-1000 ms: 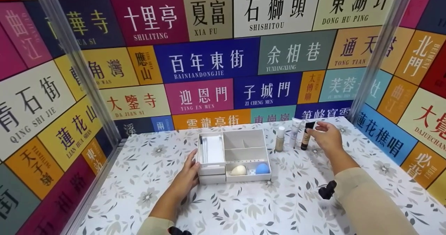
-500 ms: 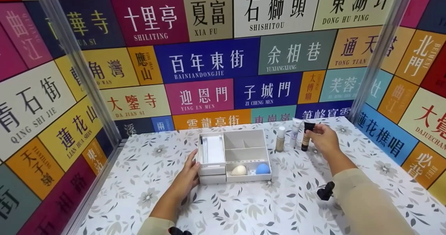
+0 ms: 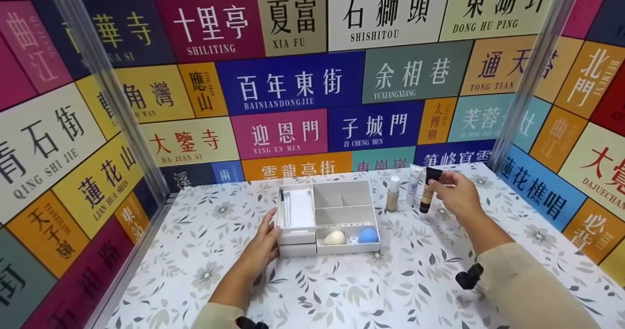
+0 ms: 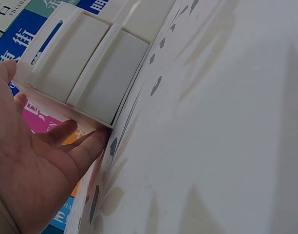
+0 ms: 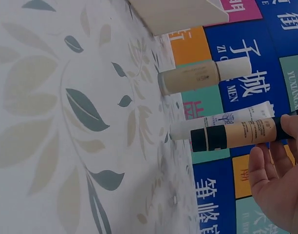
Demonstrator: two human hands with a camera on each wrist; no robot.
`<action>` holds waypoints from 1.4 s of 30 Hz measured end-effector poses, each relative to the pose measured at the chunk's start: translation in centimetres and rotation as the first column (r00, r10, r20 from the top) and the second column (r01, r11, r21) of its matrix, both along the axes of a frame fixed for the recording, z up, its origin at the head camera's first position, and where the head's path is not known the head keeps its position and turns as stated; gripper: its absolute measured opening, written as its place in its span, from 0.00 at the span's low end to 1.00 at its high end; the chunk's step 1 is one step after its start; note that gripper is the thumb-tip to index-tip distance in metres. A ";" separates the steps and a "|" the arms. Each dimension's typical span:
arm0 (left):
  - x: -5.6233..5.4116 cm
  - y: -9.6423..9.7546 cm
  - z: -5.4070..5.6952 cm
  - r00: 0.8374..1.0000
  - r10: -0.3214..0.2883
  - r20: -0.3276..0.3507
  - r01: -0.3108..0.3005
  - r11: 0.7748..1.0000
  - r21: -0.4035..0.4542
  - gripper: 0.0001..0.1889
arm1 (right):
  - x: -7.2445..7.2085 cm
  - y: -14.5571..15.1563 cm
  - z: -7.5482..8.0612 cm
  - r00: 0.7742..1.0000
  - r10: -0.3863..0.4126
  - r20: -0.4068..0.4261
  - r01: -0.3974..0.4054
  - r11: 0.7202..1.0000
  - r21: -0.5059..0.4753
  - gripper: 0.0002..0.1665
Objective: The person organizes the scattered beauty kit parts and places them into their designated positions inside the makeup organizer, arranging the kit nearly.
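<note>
My right hand [image 3: 456, 192] pinches the black end of a beige foundation tube [image 3: 428, 192], which leans a little. In the right wrist view the foundation tube [image 5: 249, 134] has its black cap towards the table and looks slightly off it. A white cream tube [image 3: 414, 185] stands just behind, and a white-capped foundation bottle [image 3: 392, 197] stands to its left. My left hand [image 3: 261, 246] rests against the left side of a white desktop organizer [image 3: 344, 188]. Seen from the left wrist, the fingers of that hand [image 4: 46, 156] touch the organizer's side [image 4: 85, 114] without wrapping round it.
A cream makeup sponge [image 3: 335, 237] and a blue makeup sponge [image 3: 367, 236] lie in the organizer's front compartment. Thin sticks lie in its left tray [image 3: 300, 207], above two drawers. The floral tablecloth [image 3: 381, 295] reaches back to walls with colourful signs [image 3: 290, 85].
My right hand has closed from beside the foundation tube onto its black end. The tube has since tilted and shifted slightly towards me. My left hand stays against the organizer.
</note>
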State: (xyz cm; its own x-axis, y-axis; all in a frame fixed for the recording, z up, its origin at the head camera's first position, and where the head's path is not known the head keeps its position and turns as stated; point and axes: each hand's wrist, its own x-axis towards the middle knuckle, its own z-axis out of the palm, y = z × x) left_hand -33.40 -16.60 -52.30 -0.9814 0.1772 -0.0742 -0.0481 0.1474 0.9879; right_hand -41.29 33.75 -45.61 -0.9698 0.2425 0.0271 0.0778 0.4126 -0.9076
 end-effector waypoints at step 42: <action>-0.1 -0.1 0.2 1.000 -0.014 -0.003 0.014 1.000 -0.024 0.33 | -1.7 -18.1 5.9 0.929 0.296 -0.223 -0.337 0.926 -0.172 0.21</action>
